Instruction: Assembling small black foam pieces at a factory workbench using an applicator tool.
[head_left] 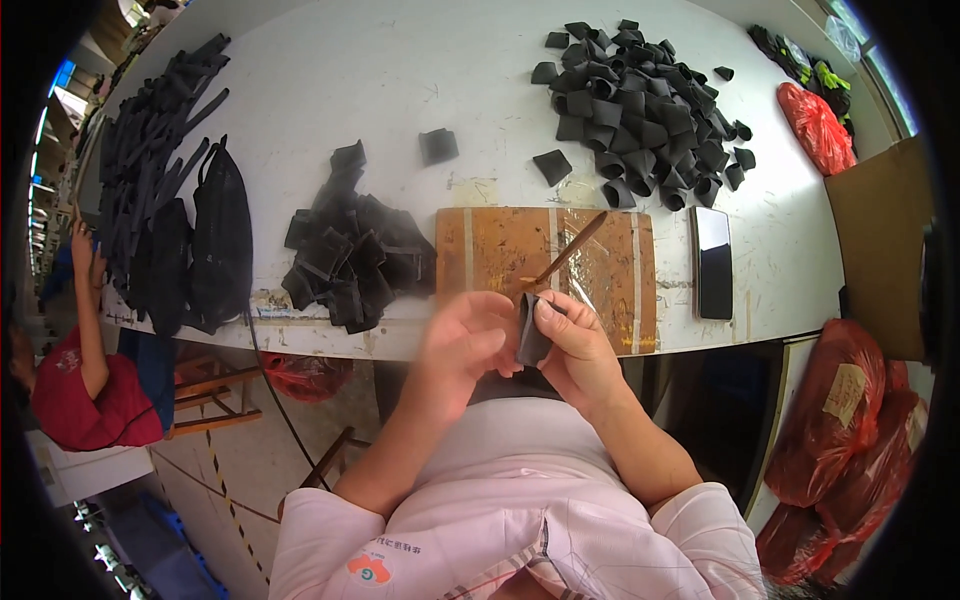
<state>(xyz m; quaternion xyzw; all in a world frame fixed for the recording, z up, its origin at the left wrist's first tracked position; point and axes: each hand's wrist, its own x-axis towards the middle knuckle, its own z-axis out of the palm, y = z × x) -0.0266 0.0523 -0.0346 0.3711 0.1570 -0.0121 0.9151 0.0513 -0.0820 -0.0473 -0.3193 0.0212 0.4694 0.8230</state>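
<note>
My right hand [580, 350] pinches a small dark grey fabric tube [533, 340] between thumb and fingers, above the near edge of a worn brown board [480, 250]. Close by on the left is my left hand [468, 338], its curled fingers smeared by motion; whether it grips the tube cannot be made out. A thin brown stick [575, 247] slants up and right over the board from just beyond the tube. Left of the board lies a heap of flat black fabric pieces [350, 255], with a single piece [437, 147] behind it.
A large pile of short black tubes [640, 110] covers the back right. A phone [712, 265] lies right of the board. Long dark strips [150, 150] and black bags [222, 235] line the left. Red bags [830, 420] stand at right. A person in red [95, 390] works at far left.
</note>
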